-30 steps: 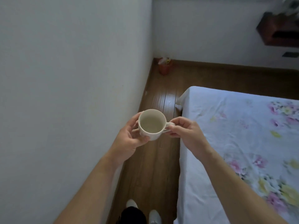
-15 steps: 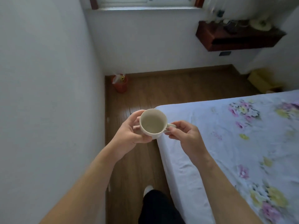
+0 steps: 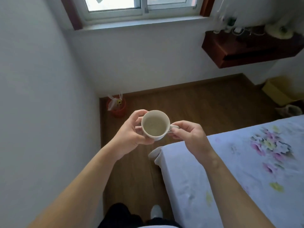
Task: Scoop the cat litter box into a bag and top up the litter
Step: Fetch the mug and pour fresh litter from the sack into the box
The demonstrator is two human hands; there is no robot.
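The person stands in a narrow passage between the white wall (image 3: 41, 96) on the left and the bed (image 3: 238, 170) on the right, and holds a pale cup (image 3: 155, 125) in front of the body, above the wooden floor (image 3: 189, 104). The left hand (image 3: 131, 134) is curled around the left side of the cup, with the thumb near the rim. The right hand (image 3: 189, 137) pinches the small handle (image 3: 174, 127) between thumb and fingers. The cup is upright and its inside looks pale; I cannot tell if it has litter in it or nothing.

The litter box does not show. In the far left corner stands a red bucket (image 3: 118, 111) with a white plastic bag (image 3: 111, 102) in it, well apart from the hands. A yellow box (image 3: 276, 91) lies on the floor at the far right, and I cannot tell what it is.

I think the person is carrying the cup to the litter box to top it up. The risk is a spill: the pinch on the handle is small, so if the left hand lets go, the cup may tip and drop its load on the floor or the sheet. The passage is tight, and a leg may knock the near corner of the bed and shake the cup.
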